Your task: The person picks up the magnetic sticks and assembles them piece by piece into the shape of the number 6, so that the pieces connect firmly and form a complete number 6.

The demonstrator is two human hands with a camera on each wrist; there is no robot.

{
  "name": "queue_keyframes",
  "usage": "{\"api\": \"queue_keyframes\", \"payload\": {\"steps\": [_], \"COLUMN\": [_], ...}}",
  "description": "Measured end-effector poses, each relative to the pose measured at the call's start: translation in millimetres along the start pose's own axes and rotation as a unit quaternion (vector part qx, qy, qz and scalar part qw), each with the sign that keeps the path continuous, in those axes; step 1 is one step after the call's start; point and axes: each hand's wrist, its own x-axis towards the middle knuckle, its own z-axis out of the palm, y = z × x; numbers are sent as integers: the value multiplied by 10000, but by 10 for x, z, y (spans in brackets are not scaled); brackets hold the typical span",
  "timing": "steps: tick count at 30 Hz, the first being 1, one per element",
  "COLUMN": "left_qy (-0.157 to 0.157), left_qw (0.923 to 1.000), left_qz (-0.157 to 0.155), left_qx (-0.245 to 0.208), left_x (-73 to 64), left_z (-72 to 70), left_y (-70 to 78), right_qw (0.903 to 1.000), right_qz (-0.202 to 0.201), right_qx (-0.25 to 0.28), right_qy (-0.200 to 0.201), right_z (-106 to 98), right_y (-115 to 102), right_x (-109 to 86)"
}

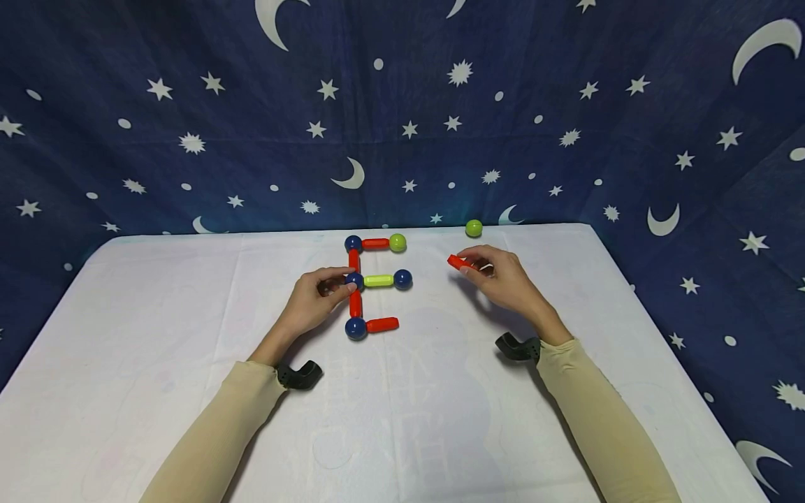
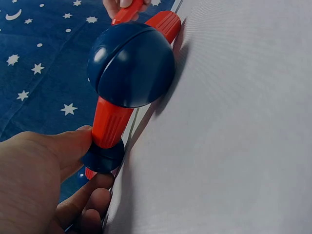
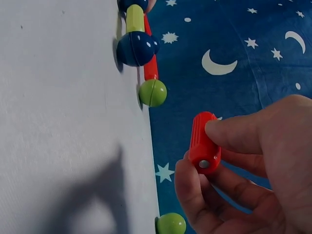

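Two hands work on the cloth-covered counter (image 1: 157, 335). My left hand (image 1: 311, 302) pinches the glossy blue ball (image 1: 355, 281) at the middle of the ball-and-rod figure (image 1: 371, 290). My right hand (image 1: 503, 276) grips a ribbed red rod (image 1: 458, 263), clear of the smooth green ball (image 1: 474, 228).

Seen from the head camera, high and looking forward and down, the whole white table (image 1: 157, 335) lies before a starry blue backdrop (image 1: 189, 105), both forearms reaching in. The left wrist camera sits low at table level, very close behind the left hand (image 2: 34, 185), facing along the rod-and-ball figure (image 2: 129, 66). The right wrist camera looks past the right hand (image 3: 263, 170) from close range across the table edge; it shares that same figure (image 3: 139, 46) with both other views.
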Motion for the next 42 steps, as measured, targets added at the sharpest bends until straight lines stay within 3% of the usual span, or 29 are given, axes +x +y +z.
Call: {"api": "queue_keyframes", "payload": {"steps": [24,35,42], "left_qy": [-7,21,23], "left_qw": [10000,10000,9999], "left_qz": [8,35,61], "left_qx": [43,61,79], "left_x": [-4,-4,1], "left_z": [-2,-1,-5], "left_y": [2,-3,-1], "right_qw": [9967,9890,9789], "right_qz": [35,138,331], "right_qx": [566,945,1479], "right_qy": [-584,-1127,-1373], "right_z": [197,255,324], "right_y": [-46,-72,-84], "right_x": [-4,-20,-25]}}
